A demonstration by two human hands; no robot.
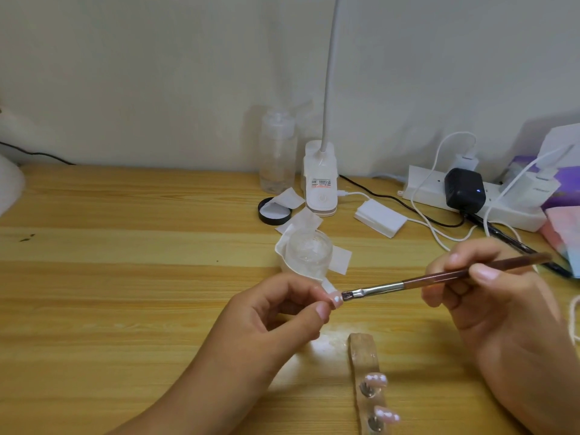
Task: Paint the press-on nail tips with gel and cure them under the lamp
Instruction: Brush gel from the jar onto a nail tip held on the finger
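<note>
A pink nail tip (336,300) is hovering just in front of the clear gel jar (309,251), with the brush (439,276) touching it from the right. Two more tips (376,379) are sitting on a clear strip (361,350) farther forward.
</note>
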